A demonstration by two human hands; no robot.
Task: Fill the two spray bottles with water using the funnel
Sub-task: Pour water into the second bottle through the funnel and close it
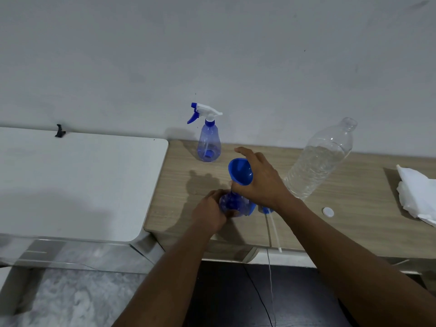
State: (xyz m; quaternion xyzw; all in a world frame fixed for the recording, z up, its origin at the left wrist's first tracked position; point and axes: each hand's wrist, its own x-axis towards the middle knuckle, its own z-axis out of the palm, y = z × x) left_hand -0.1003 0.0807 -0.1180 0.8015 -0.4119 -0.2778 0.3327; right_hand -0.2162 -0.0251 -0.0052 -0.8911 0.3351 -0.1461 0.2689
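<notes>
Funnel (240,171), blue, is held in the right hand (262,184), whose fingers and thumb curl round its cone from the right side. Its wide mouth is tilted up and to the left, and its spout points down toward the neck of the open spray bottle (236,205) just below. The thumb hides the joint, so it cannot be told whether the spout sits in the neck.

The left hand (210,212) grips that bottle's translucent blue body from the left, fingers wrapped round it. It stands near the front of the wooden tabletop (174,185), between the two hands.

Under the right wrist lies the removed spray head (266,210), mostly hidden. Its white dip tube (275,230) runs toward the tabletop's front edge. Just to the right of the right forearm a small white cap (328,211) lies flat.

Behind the right hand stands a large clear water bottle (320,161), uncapped and partly filled. The second spray bottle (209,143) stands at the back near the wall (212,55), well apart from the hands. Its white and blue trigger head is on, with the nozzle pointing left.

At the far right edge lies a crumpled white sheet (416,192). A white table (75,182) adjoins the tabletop on the left.
</notes>
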